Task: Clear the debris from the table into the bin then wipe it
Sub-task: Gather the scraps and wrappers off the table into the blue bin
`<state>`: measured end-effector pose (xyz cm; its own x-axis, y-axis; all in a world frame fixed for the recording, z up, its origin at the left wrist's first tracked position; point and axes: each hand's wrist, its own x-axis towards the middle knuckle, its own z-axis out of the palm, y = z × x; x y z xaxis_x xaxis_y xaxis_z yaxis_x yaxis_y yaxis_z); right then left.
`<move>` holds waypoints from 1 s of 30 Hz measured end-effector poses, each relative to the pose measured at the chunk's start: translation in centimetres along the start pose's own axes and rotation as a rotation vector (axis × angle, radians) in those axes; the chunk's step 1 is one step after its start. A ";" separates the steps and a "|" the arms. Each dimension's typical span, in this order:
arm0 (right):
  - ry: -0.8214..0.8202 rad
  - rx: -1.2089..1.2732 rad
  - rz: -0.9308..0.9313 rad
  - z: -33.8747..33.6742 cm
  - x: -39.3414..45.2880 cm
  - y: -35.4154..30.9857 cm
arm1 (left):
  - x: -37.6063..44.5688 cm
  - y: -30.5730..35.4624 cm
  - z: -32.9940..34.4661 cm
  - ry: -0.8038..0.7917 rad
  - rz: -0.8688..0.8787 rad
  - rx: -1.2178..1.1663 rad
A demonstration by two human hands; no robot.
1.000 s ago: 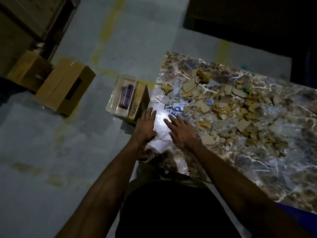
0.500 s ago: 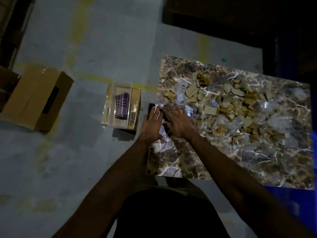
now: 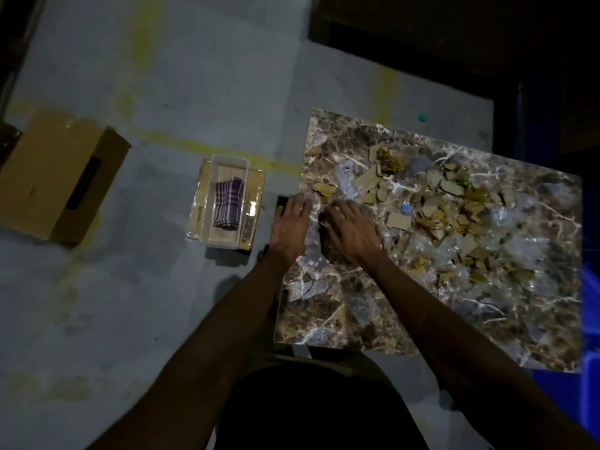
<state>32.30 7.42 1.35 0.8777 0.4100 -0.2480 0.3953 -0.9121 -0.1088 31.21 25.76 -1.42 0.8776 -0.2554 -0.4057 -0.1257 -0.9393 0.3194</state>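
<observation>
The marble-patterned table (image 3: pixel 357 313) carries debris (image 3: pixel 435 216): several torn cardboard scraps, crumpled clear plastic and yellowish clumps, spread over its far half. My left hand (image 3: pixel 289 227) lies flat at the table's left edge, fingers straight and reaching past a small dark shape (image 3: pixel 281 203) just off the edge. What that shape is, I cannot tell. My right hand (image 3: pixel 352 230) rests palm down beside it, fingers loosely bent over the nearest bits of debris. A purple checked cloth (image 3: pixel 229 203) lies folded in a clear tray (image 3: pixel 227 245) on the floor, left of the table.
The clear tray sits on a flat cardboard box (image 3: pixel 255 222). A bigger cardboard box (image 3: pixel 61 177) lies on the grey floor at far left. Something blue (image 3: pixel 591 319) stands against the table's right side. A small green cap (image 3: pixel 422 117) lies on the floor behind the table.
Both hands slid left along the table toward its left edge. The white printed paper that lay under them no longer shows. The view has drawn back and shifted.
</observation>
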 end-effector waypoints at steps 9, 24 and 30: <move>-0.179 0.154 -0.080 1.7 6.0 2.7 | 0.6 1.1 -0.1 -0.032 -0.112 0.030; 0.007 0.212 0.149 0.8 4.4 9.9 | 9.0 4.9 -3.1 -0.035 0.033 0.309; -0.128 0.223 0.095 3.5 0.8 12.1 | 11.6 5.0 -2.5 -0.223 0.026 0.303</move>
<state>36.86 -3.25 -3.49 0.8609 0.3320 -0.3855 0.2311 -0.9303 -0.2850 41.92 18.64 -2.42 0.7542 -0.2925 -0.5879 -0.3070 -0.9485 0.0782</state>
